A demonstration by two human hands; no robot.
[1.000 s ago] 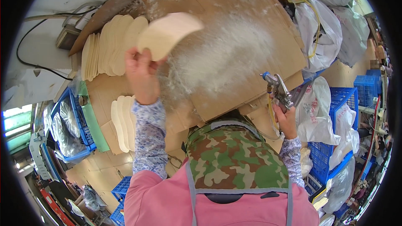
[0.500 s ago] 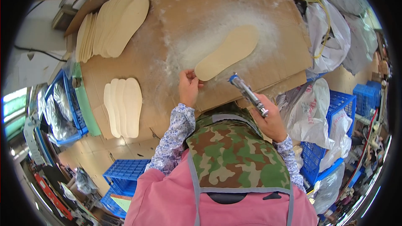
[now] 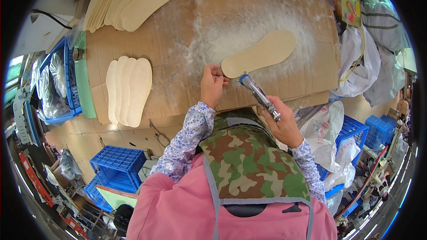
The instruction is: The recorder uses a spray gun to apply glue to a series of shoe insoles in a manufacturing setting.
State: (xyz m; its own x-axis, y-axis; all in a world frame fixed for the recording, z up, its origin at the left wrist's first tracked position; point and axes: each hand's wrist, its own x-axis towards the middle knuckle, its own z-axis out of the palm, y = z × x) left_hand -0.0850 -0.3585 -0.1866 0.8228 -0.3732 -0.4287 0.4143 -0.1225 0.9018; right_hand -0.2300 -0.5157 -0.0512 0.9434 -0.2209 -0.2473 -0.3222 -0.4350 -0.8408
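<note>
A single beige insole [image 3: 262, 53] lies flat on the cardboard, slanting up to the right. My left hand [image 3: 212, 86] is at its lower left end, with thumb and fingers curled against the rim and holding it. In my right hand [image 3: 284, 124] is a slim silver cylindrical tool [image 3: 260, 96] with a blue ring near its tip; its exact kind I cannot make out. The tip points up and left, close to the insole's lower edge. Several insoles [image 3: 129, 91] overlap in a small fan at the left, and a bigger stack of insoles [image 3: 142, 4] lies at the far left.
The cardboard sheet [image 3: 178, 84] covering the table is dusted white around the single insole. Plastic bags [image 3: 360, 66] hang at the right. Blue crates [image 3: 118, 162] stand on the floor at the left; another blue crate [image 3: 71, 82] flanks the table's left edge.
The view has shifted, so the insole piles appear higher in the picture. The tool's tip has come nearer the single insole's lower edge. My left hand stays at the insole's end.
</note>
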